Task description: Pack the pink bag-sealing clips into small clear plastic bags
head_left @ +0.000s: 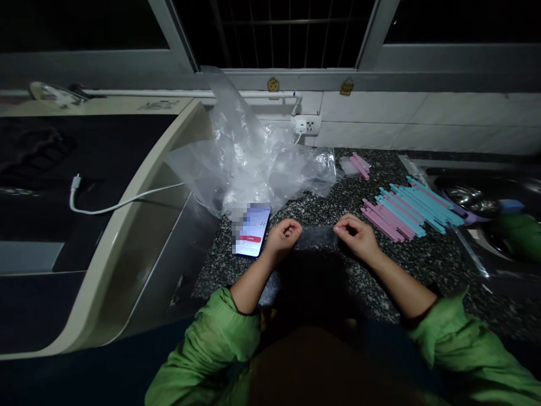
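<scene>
Between my two hands a small clear plastic bag [316, 237] is stretched out low over the speckled countertop [321, 206]. My left hand [282, 239] pinches its left end, and my right hand [357, 235] pinches the right end. Beside my left hand lies a phone [253, 230] with its screen lit. To the right of my right hand, pink and blue flat plastic sticks [406, 208] are laid in a slanting row. Behind them a few pink sticks [360, 166] rest on a small clear bag [349, 166].
A heap of large clear plastic bags [257, 163] stands at the back. On the left is a washing machine [139, 169] with a white cable [127, 202] across it. At the right are a sink [439, 169] and a metal bowl [471, 200]. A charger [300, 127] is plugged into the wall.
</scene>
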Demonstrator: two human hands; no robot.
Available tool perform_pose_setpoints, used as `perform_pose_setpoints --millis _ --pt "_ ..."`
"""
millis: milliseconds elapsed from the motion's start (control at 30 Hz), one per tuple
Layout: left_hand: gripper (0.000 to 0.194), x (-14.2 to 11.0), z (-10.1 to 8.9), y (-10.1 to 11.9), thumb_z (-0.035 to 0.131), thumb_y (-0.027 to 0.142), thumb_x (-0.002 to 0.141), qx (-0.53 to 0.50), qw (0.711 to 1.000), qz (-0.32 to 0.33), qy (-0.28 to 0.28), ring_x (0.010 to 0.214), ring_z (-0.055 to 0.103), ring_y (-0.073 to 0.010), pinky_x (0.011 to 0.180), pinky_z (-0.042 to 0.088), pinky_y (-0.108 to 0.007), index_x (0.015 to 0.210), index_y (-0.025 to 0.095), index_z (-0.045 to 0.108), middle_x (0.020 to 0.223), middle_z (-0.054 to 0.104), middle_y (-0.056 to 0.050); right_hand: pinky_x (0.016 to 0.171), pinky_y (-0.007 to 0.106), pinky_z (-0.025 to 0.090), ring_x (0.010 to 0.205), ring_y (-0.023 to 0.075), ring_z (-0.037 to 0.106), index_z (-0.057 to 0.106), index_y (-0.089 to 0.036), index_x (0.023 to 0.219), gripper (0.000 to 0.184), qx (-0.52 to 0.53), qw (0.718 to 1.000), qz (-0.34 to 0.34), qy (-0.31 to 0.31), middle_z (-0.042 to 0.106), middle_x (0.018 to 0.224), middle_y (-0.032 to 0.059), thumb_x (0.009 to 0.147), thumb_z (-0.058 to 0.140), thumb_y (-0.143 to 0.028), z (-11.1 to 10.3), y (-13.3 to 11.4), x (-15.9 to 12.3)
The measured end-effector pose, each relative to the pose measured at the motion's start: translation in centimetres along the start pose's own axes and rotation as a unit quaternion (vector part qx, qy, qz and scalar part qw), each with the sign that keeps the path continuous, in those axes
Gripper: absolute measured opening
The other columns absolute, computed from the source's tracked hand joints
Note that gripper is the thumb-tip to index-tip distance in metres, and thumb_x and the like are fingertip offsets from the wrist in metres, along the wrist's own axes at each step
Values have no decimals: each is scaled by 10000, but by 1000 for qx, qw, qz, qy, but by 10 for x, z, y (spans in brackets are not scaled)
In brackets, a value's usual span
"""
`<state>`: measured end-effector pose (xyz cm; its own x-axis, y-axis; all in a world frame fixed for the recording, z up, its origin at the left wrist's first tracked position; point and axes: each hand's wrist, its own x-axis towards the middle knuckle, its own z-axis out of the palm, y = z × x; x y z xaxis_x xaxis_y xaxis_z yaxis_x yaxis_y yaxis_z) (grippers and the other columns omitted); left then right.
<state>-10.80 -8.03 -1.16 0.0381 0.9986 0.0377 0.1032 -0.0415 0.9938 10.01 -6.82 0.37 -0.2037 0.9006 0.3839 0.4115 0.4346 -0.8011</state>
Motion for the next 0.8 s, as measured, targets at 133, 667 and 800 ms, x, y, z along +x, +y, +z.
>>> perform_pose_setpoints --millis 133,667,800 --pt "153 -1 0 -3 605 309 672 -1 999 3 -49 472 347 -55 467 311 -183 680 159 577 529 436 59 546 265 377 607 128 471 575 -195 631 247 13 1000 10 11 516 634 5 740 591 -416 -2 4 2" --pt "192 -3 1 -3 626 334 670 15 996 15 -90 474 356 -57 459 320 -184 611 155 588 519 437 50 526 247 361 576 119 457 580 -195 623 282 54 996 76 17 526 618 -3 685 624 -466 -4 9 4" --pt "166 -3 1 -2 645 318 646 11 996 22 -87 508 384 -65 488 333 -193 639 157 604 559 469 41 530 247 363 571 115 460 579 -184 608 279 54 993 95 -31 508 595 -11 689 623 -447 -1 5 3"
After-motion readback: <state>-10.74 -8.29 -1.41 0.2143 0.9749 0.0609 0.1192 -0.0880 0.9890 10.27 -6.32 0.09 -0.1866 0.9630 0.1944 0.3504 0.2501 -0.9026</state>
